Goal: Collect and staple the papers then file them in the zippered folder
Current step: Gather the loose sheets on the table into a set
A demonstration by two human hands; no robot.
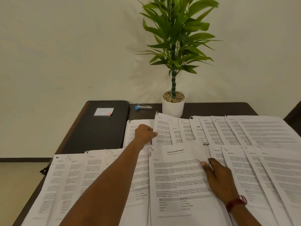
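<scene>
Plain cream wall (65, 46) behind a dark table (211, 108) — potted plant (173, 107), pale floor (19, 176).

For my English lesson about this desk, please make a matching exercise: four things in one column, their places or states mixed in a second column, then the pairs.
1 stapler
2 zippered folder
3 left hand
4 right hand

A holds the edge of the Sample Health Report
B lies between folder and plant pot
C pinches a sheet in the far row
D closed, far left on the table

Pairs: 1-B, 2-D, 3-C, 4-A

left hand (144, 134) apparently pinches sheet (163, 126); right hand (219, 178) grips report (177, 178)
</scene>
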